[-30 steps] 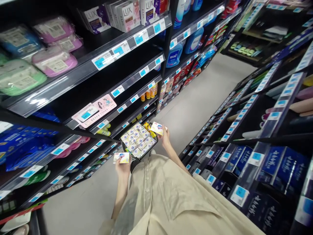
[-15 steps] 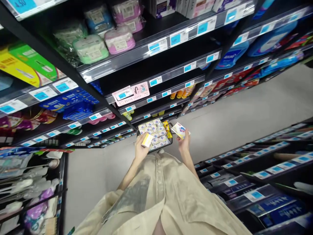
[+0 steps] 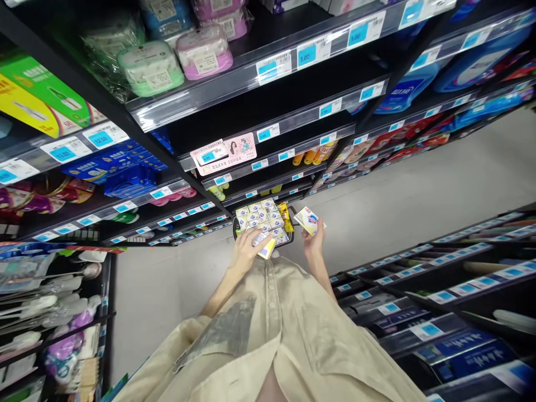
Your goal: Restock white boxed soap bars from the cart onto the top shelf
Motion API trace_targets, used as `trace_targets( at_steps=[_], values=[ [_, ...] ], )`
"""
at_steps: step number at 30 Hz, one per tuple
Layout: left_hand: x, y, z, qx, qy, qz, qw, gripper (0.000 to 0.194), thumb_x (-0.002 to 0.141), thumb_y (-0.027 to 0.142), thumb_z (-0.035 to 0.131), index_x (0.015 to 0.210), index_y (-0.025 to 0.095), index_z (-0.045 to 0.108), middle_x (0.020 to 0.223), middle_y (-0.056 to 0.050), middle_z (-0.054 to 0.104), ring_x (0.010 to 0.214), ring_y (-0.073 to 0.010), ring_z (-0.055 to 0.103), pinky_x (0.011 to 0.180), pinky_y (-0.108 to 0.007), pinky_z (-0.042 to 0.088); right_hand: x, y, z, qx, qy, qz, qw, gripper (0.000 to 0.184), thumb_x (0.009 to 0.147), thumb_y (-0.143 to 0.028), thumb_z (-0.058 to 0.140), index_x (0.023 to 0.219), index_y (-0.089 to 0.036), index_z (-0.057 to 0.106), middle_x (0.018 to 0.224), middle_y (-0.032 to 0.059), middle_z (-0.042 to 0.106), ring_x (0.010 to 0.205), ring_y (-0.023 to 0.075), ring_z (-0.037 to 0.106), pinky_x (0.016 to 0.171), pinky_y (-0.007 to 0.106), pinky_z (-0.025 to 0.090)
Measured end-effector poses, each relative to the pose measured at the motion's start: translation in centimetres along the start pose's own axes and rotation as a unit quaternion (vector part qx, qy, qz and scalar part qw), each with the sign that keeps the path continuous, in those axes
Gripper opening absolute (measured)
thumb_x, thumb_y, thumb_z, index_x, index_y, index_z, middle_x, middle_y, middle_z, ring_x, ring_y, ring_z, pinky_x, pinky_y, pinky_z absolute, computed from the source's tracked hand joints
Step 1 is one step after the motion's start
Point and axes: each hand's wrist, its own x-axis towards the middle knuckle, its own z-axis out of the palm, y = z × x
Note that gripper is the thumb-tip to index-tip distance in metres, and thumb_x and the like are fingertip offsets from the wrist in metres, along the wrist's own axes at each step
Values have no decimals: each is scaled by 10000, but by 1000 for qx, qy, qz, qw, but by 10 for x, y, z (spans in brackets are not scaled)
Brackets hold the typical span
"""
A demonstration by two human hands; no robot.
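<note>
From the head view, the left hand (image 3: 243, 250) grasps a yellow-and-white box (image 3: 267, 249) at the near side of a black basket (image 3: 288, 242). The hand lies over the basket's near left part; poor detail there makes it hard to say whether hand or box touches the packs below. The right hand (image 3: 315, 239) grips a second box (image 3: 309, 220) by its near right end, just outside the basket's right side. Its broad printed face is up, and its long axis slants from far left to near right.

The basket sits between and slightly beyond the hands, its long side running roughly left to right. Small white cartons (image 3: 254, 211) fill most of it in rows, with yellow packets (image 3: 286, 216) along the right edge. The left hand is the nearer to the cartons; from the right hand they lie to the left, past the packets.

Beyond the basket stands a shelf unit (image 3: 201, 96) with pink (image 3: 204, 56) and green (image 3: 151, 68) cases at upper left. Orange bottles (image 3: 315, 156) stand lower, farther right. Pale floor (image 3: 377, 190) stretches away to the right.
</note>
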Motion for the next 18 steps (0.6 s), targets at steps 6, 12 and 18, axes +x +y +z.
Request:
trace_targets(
  at_steps=[6, 12, 18],
  values=[
    [3, -2, 1, -18, 72, 40, 996, 340, 1083, 138, 565, 1351, 255, 741, 1199, -117, 709, 1200, -249, 666, 983, -384, 549, -1, 0, -1, -8, 2, -8, 1000, 599, 715, -722, 831, 924, -217, 584, 776, -68, 687, 500, 55, 492, 436, 184, 339],
    [10, 5, -11, -19, 108, 78, 991, 303, 1083, 141, 577, 1298, 251, 760, 1030, -78, 661, 1100, -227, 655, 921, -366, 562, -2, -1, 3, -2, -4, -7, 1000, 623, 686, -730, 855, 901, -213, 580, 778, -64, 674, 514, 52, 492, 428, 178, 334],
    [23, 16, -26, -25, 189, 102, 976, 300, 952, 61, 767, 1169, 264, 807, 1002, -43, 568, 1034, -201, 602, 967, -389, 584, -4, -2, 4, -5, 2, 1, 1000, 655, 643, -733, 887, 908, -215, 586, 825, -54, 688, 586, 66, 546, 432, 167, 340]
  ],
)
